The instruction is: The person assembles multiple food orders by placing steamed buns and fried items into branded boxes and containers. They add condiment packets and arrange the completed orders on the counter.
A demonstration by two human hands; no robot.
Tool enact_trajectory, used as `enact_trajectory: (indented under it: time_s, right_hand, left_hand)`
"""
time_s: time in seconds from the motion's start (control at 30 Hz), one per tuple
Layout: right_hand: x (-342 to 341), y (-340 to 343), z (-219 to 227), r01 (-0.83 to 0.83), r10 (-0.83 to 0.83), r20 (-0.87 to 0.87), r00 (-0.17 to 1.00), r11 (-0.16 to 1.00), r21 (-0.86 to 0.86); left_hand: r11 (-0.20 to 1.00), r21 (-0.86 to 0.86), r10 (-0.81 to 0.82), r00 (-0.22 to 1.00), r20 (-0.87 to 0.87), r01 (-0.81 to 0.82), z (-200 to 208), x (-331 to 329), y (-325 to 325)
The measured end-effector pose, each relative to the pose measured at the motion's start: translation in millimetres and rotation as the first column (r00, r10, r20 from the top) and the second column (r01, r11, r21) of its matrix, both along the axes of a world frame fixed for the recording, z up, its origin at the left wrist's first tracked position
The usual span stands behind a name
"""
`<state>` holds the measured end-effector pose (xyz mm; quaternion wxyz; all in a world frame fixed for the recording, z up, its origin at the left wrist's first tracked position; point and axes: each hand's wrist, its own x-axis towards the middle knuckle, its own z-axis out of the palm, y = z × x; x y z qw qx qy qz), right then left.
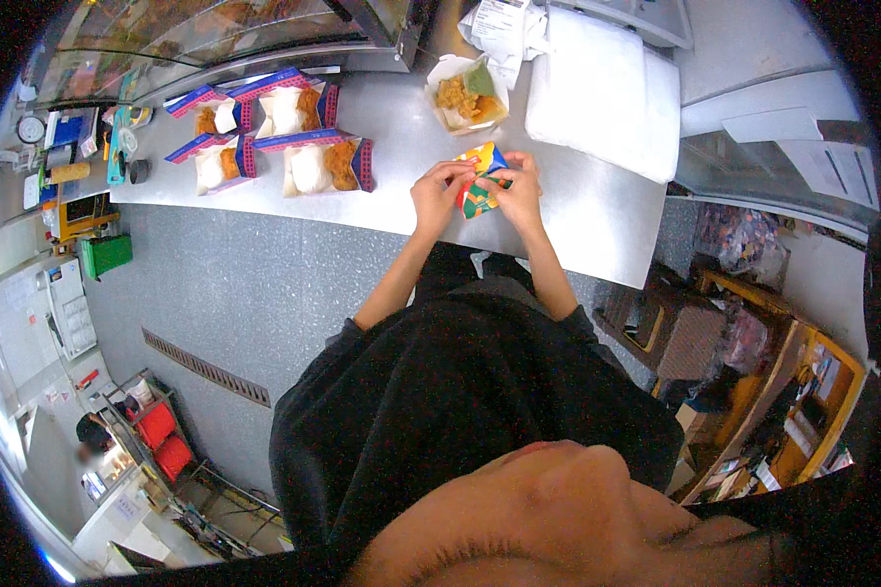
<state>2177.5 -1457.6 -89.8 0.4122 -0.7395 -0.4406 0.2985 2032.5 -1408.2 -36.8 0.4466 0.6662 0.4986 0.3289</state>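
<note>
Both my hands are closed around a small folded paper packet (481,203) coloured green, yellow, blue and red, held just above the near part of the metal table (392,108). My left hand (436,199) pinches its left side, fingertips on the upper face. On the other side, my right hand (521,193) grips it with bent fingers. What lies inside the packet cannot be seen. Just beyond my hands stands an open paper box (492,115) holding fried pieces (457,98) and something green.
Several blue-and-pink paper trays (365,166) with white rice-like mounds and fried pieces stand at the left. A stack of white sheets (602,93) lies at the right, beside crumpled printed slips (504,29). A glass-fronted case (255,39) borders the table's far left. Another person (93,430) is far off, lower left.
</note>
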Motion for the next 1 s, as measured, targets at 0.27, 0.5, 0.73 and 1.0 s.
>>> enact_trajectory:
  time_s: [0.27,0.5,0.73,1.0]
  right_hand:
    - [-4,12,-8,-0.025,0.023,0.025,0.999,0.993,0.113]
    - [-17,16,17,0.104,-0.095,-0.115,0.989,0.992,0.075]
    - [-24,30,6,0.286,-0.287,0.164,0.944,0.958,0.03]
    - [-21,23,6,0.195,-0.202,0.284,0.937,0.979,0.055]
  left_hand:
    - [0.979,0.154,-0.057,0.901,-0.43,0.135,12,8,26]
    - [0.939,0.316,0.007,0.908,-0.419,0.138,-12,12,25]
    - [0.955,0.287,0.114,0.986,-0.125,-0.074,-33,25,11]
    - [0.949,0.304,0.132,0.979,-0.154,-0.081,-44,28,6]
